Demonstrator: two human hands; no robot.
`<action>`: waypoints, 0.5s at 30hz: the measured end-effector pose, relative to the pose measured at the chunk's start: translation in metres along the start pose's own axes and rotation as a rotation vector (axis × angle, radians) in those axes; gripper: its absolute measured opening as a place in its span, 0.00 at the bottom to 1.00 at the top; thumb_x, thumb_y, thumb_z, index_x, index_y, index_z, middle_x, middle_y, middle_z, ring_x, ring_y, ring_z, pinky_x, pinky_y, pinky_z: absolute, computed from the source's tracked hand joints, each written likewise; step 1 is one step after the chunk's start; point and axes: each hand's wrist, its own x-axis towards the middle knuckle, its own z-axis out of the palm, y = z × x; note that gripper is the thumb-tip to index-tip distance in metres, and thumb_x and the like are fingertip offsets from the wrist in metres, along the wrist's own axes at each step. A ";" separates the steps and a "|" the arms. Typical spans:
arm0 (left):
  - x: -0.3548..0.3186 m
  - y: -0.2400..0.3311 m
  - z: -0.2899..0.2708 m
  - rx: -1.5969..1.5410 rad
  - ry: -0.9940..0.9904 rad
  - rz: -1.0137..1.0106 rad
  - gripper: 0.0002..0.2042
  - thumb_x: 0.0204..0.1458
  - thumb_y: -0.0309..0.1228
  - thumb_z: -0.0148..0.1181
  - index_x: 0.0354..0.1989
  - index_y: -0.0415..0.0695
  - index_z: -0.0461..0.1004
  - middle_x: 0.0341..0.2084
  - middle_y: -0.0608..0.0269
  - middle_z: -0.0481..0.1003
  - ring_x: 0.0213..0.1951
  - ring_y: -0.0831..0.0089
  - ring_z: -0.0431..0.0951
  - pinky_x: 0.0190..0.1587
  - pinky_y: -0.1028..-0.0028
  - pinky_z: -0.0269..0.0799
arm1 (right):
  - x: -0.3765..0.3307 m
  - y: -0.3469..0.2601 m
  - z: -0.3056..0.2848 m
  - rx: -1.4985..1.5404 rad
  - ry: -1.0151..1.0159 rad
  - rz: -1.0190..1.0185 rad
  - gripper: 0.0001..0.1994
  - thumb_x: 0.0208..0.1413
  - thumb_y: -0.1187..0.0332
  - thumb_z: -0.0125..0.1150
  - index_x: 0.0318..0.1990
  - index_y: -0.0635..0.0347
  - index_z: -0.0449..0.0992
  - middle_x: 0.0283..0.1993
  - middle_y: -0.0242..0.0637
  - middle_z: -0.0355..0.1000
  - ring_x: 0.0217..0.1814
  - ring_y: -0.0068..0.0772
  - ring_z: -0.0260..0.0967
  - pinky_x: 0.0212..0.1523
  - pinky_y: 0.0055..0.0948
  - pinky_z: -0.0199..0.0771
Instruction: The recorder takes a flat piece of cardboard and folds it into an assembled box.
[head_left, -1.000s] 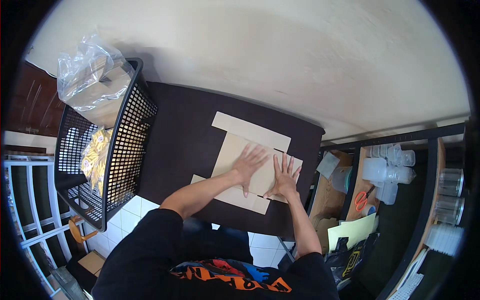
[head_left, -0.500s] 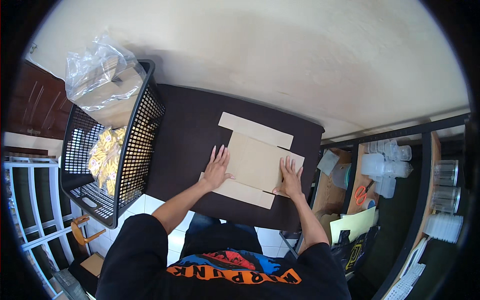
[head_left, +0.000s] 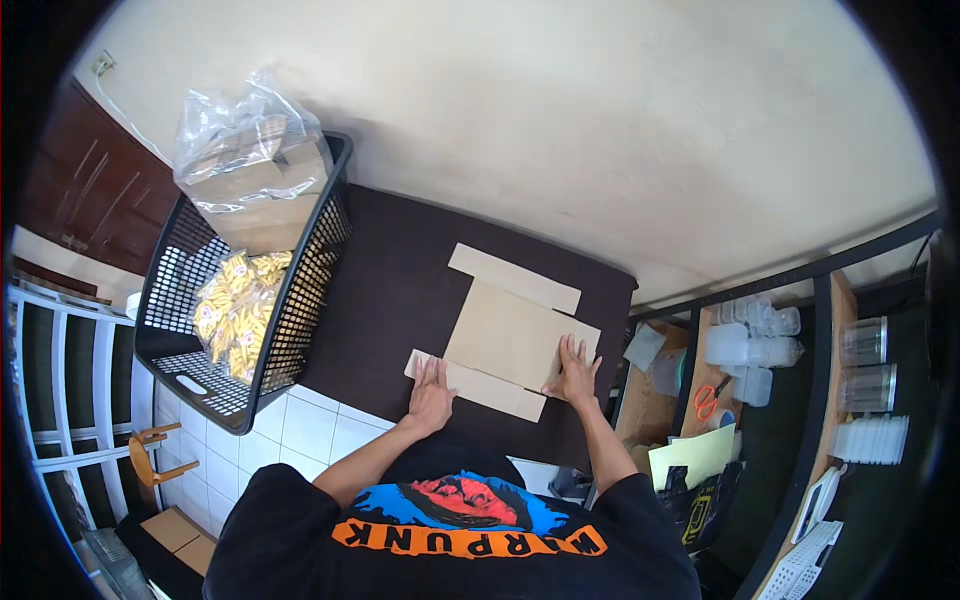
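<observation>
An unfolded brown cardboard box blank (head_left: 510,325) lies flat on the dark table, with a long flap on its far side and another on its near side. My left hand (head_left: 431,400) rests with extended fingers on the left end of the near flap. At the right side of the blank, my right hand (head_left: 573,375) presses down with its fingers stretched out and thumb apart. Neither hand grips anything.
On the left stands a black plastic basket (head_left: 345,185) holding a clear bag of cardboard pieces (head_left: 262,195) and yellow snack packets (head_left: 240,310). Right of the dark table (head_left: 385,280), shelves carry clear containers (head_left: 745,345), orange scissors (head_left: 708,400) and jars (head_left: 865,388).
My left hand has slid nearer to me, from the blank's left edge onto its near flap. My right hand remains at the right side. The whole view has shifted slightly.
</observation>
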 end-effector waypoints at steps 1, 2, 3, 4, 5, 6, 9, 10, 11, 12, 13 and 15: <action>0.000 -0.008 -0.012 -0.058 -0.078 0.025 0.36 0.61 0.41 0.56 0.66 0.20 0.57 0.65 0.32 0.64 0.73 0.42 0.53 0.76 0.44 0.27 | -0.006 -0.002 -0.005 0.007 0.015 0.000 0.71 0.24 0.58 0.87 0.79 0.48 0.42 0.82 0.40 0.43 0.83 0.54 0.35 0.74 0.77 0.30; 0.000 -0.009 -0.028 -0.117 -0.157 0.050 0.35 0.60 0.41 0.58 0.65 0.21 0.59 0.62 0.34 0.67 0.72 0.45 0.56 0.76 0.44 0.27 | -0.012 0.000 -0.013 0.000 0.008 0.016 0.70 0.25 0.59 0.87 0.79 0.48 0.42 0.82 0.42 0.43 0.83 0.54 0.36 0.74 0.75 0.36; -0.004 -0.003 -0.045 -0.074 -0.153 0.072 0.33 0.55 0.39 0.64 0.63 0.26 0.64 0.58 0.39 0.73 0.69 0.49 0.63 0.75 0.45 0.34 | -0.019 0.000 -0.020 -0.006 0.001 0.035 0.69 0.27 0.61 0.87 0.78 0.48 0.43 0.81 0.44 0.44 0.83 0.53 0.38 0.74 0.73 0.43; -0.007 -0.003 -0.048 -0.066 -0.145 0.083 0.33 0.55 0.39 0.64 0.63 0.26 0.64 0.58 0.39 0.73 0.69 0.49 0.63 0.75 0.45 0.34 | -0.028 -0.001 -0.024 0.001 0.015 0.038 0.69 0.27 0.61 0.87 0.78 0.48 0.43 0.81 0.44 0.44 0.83 0.53 0.38 0.74 0.73 0.43; -0.009 -0.003 -0.048 -0.186 -0.073 0.075 0.33 0.53 0.36 0.67 0.63 0.28 0.65 0.57 0.40 0.73 0.67 0.50 0.65 0.75 0.45 0.39 | -0.036 -0.003 -0.030 0.040 0.016 0.059 0.68 0.28 0.62 0.87 0.78 0.48 0.44 0.80 0.48 0.45 0.82 0.53 0.40 0.72 0.72 0.47; -0.009 -0.003 -0.049 -0.307 -0.002 0.070 0.33 0.50 0.34 0.70 0.62 0.30 0.66 0.56 0.41 0.74 0.65 0.50 0.68 0.74 0.45 0.44 | -0.040 -0.002 -0.030 0.079 0.017 0.079 0.67 0.28 0.63 0.87 0.78 0.49 0.45 0.79 0.51 0.46 0.82 0.53 0.42 0.71 0.71 0.52; -0.010 -0.001 -0.061 -0.226 0.125 -0.078 0.37 0.47 0.33 0.73 0.64 0.32 0.63 0.60 0.36 0.68 0.63 0.45 0.66 0.69 0.47 0.54 | -0.063 -0.004 -0.004 0.473 0.187 0.166 0.57 0.36 0.65 0.83 0.76 0.53 0.51 0.71 0.57 0.61 0.71 0.57 0.61 0.64 0.64 0.65; -0.014 0.002 -0.065 -0.189 0.122 -0.243 0.39 0.47 0.34 0.73 0.66 0.32 0.61 0.62 0.34 0.65 0.64 0.42 0.64 0.68 0.47 0.55 | -0.070 -0.006 0.008 0.740 0.246 0.286 0.53 0.41 0.65 0.81 0.75 0.54 0.53 0.67 0.58 0.66 0.66 0.57 0.68 0.63 0.58 0.69; -0.015 -0.004 -0.056 -0.235 0.102 -0.368 0.41 0.47 0.36 0.74 0.66 0.32 0.59 0.62 0.30 0.62 0.65 0.39 0.62 0.65 0.47 0.59 | -0.071 -0.011 0.019 0.742 0.261 0.286 0.53 0.41 0.65 0.81 0.75 0.54 0.53 0.67 0.58 0.66 0.66 0.57 0.68 0.63 0.58 0.69; -0.014 0.000 -0.063 -0.238 0.097 -0.342 0.41 0.47 0.36 0.74 0.66 0.32 0.59 0.62 0.30 0.62 0.65 0.39 0.62 0.65 0.47 0.59 | -0.075 -0.012 0.031 0.937 0.298 0.452 0.47 0.45 0.64 0.78 0.73 0.57 0.57 0.62 0.58 0.70 0.63 0.54 0.71 0.61 0.51 0.71; -0.012 0.005 -0.070 -0.287 0.027 -0.399 0.40 0.47 0.36 0.75 0.65 0.33 0.59 0.61 0.30 0.63 0.65 0.39 0.62 0.64 0.48 0.60 | -0.078 -0.011 0.042 1.132 0.336 0.618 0.42 0.50 0.63 0.75 0.71 0.60 0.60 0.56 0.58 0.74 0.59 0.52 0.74 0.59 0.43 0.73; -0.020 0.001 -0.072 -0.326 -0.042 -0.472 0.40 0.47 0.36 0.75 0.64 0.33 0.60 0.60 0.31 0.64 0.65 0.39 0.62 0.63 0.48 0.62 | -0.086 -0.028 0.035 1.179 0.346 0.618 0.38 0.52 0.61 0.74 0.68 0.63 0.64 0.55 0.58 0.75 0.59 0.49 0.74 0.59 0.40 0.72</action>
